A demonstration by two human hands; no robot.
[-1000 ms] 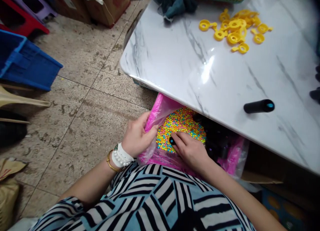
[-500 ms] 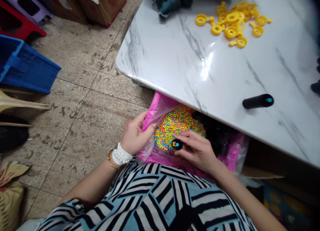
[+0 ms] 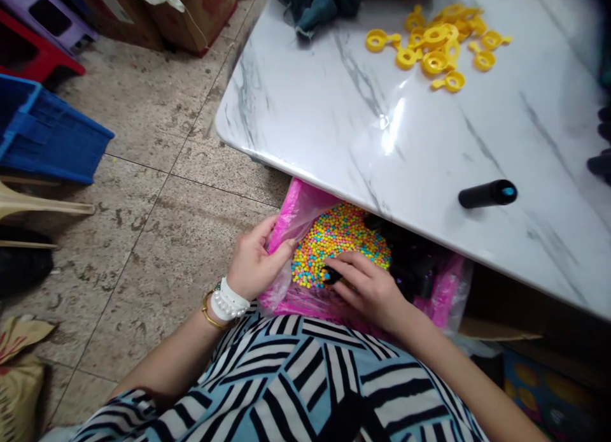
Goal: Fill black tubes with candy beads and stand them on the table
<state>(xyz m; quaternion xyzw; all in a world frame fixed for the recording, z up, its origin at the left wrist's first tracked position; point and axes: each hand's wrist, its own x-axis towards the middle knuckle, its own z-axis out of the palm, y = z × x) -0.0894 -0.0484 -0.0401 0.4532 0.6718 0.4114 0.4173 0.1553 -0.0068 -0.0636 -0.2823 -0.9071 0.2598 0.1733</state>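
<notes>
A pink basket [image 3: 282, 220] lined with clear plastic sits under the table edge, against my front. My left hand [image 3: 255, 258] grips its left rim, thumb on the inside. Small multicoloured balls [image 3: 319, 244] fill the left part of the basket; dark objects [image 3: 415, 263] lie in the right part. My right hand [image 3: 367, 286] is low over the balls, fingers closed around a black tube [image 3: 332, 275]. Most of that tube is hidden by my fingers, and its end is down among the balls. Another black tube [image 3: 487, 194] with blue at its end lies on the table.
The white marbled table [image 3: 305, 104] carries a pile of yellow ring-shaped pieces [image 3: 435, 41] and a dark cloth [image 3: 317, 9]. Left on the floor stand a blue crate [image 3: 52, 133], cardboard boxes [image 3: 191, 15] and a red stool [image 3: 38, 50].
My right hand has tilted the black tube and lowered its open end into the balls. My left hand keeps its hold on the rim. The view has shifted slightly.
</notes>
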